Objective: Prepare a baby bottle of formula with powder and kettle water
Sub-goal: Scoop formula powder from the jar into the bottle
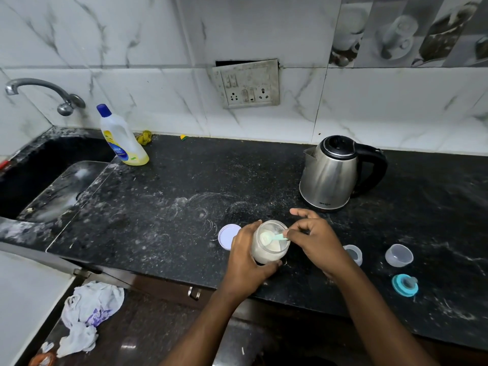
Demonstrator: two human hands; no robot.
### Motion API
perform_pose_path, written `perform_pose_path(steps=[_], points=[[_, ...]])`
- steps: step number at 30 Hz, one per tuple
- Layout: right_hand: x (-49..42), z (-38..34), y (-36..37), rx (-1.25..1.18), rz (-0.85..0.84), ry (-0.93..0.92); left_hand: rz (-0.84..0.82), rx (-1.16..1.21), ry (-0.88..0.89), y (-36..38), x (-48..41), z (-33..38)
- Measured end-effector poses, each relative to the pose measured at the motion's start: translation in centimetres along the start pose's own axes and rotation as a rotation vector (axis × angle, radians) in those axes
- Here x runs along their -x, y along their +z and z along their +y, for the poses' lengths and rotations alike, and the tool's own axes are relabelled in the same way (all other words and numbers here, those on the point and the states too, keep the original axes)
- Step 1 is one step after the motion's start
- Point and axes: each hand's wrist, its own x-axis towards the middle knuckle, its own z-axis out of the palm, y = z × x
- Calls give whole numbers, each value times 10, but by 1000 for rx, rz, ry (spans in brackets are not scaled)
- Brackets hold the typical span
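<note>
Black speckled stone counter (184, 194), dusted with white rings, carries everything for this job. The left hand (245, 262) wraps its fingers round a clear glass jar of white powder (266, 250), holding it tipped toward the person near the front edge. The right hand (314, 239) pinches the handle of a small pale-green plastic scoop (269, 237) between thumb and fingertips; its bowl sits in the jar's mouth, heaped with powder. The jar's round white lid (227, 235) lies flat just to the left.

I judge this to be the measuring step: powder is being drawn, none of it yet in the bottle. What looks like the clear open baby bottle (354, 255) stands just beyond the right wrist, partly hidden by it. A clear domed cap (398, 256) and a teal screw ring with its teat (405, 285) lie further right. The steel electric kettle with black handle (330, 175) stands behind, well apart, lid closed.

The next move calls for lifting the scoop level, carrying it right without spilling, and tipping it squarely over the narrow bottle mouth.
</note>
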Motion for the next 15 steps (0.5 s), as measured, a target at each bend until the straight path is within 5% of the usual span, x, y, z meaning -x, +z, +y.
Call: perform_pose_path(steps=[15], points=[[-1,-11,-20,-322,23,201,-43,110,-147,15,-1,-19]])
